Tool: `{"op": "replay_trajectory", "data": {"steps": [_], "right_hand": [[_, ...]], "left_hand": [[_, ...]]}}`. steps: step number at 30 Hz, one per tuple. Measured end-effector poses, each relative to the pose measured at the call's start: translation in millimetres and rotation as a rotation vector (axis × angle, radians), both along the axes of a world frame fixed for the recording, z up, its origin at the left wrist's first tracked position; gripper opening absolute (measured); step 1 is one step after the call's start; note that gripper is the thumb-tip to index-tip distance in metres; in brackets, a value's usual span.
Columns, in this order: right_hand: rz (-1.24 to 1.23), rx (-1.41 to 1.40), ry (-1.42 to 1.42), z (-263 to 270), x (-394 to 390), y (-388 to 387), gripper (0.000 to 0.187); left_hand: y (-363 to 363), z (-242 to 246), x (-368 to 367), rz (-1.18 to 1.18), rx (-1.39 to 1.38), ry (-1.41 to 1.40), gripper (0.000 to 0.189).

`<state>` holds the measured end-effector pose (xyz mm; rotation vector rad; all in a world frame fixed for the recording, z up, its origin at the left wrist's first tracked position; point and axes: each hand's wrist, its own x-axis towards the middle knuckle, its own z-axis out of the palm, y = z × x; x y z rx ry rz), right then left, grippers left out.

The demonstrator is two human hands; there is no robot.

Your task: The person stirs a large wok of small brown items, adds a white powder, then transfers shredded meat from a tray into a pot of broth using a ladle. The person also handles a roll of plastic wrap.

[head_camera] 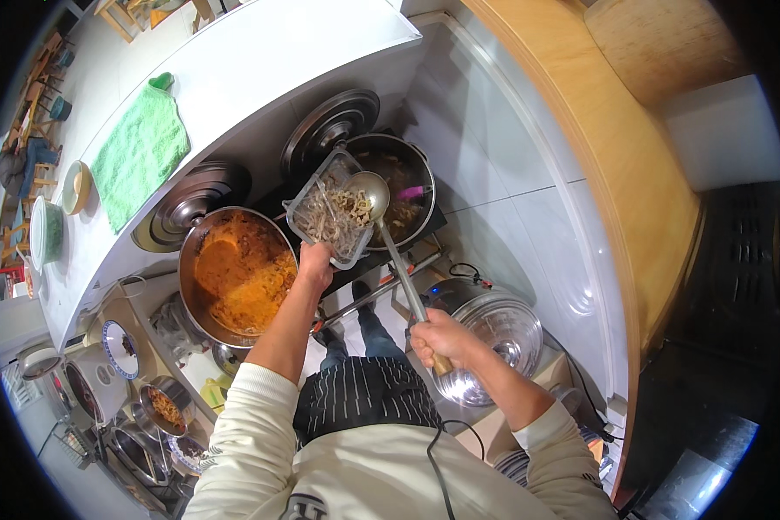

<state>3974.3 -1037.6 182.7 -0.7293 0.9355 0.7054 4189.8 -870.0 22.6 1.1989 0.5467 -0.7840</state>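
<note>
My left hand (316,265) grips the near edge of a clear plastic container (346,259), which is tilted and partly filled with shredded cooked meat (328,224). In my right hand (443,338) is the wooden-ended handle of a long metal ladle (400,266). The ladle's bowl (372,192) lies over the container's right side, with meat pieces beside it. Behind them stands a steel pot (429,195) of dark broth with bits floating in it and a purple object (413,192) inside. Left of the container is a wide pot (183,286) of orange-red sauce or soup (247,279).
Two metal lids (331,127) (195,201) lean against the counter wall. A green towel (146,146) and bowls (77,187) sit on the white counter (247,58). Right of me are a glass lid (500,344) and cables (575,364). Dishes and a pan of food (164,406) stand lower left.
</note>
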Motion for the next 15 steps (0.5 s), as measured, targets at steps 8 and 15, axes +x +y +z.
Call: {"op": "replay_trajectory", "data": {"steps": [8, 15], "right_hand": [[0.03, -0.009, -0.052, -6, -12, -4, 0.011], [0.099, 0.031, -0.057, -1, -23, -28, 0.014]], "left_hand": [[-1, 5, 15, -0.072, 0.0, 0.107, 0.063], [10, 5, 32, -0.16, -0.038, 0.206, 0.058]]}}
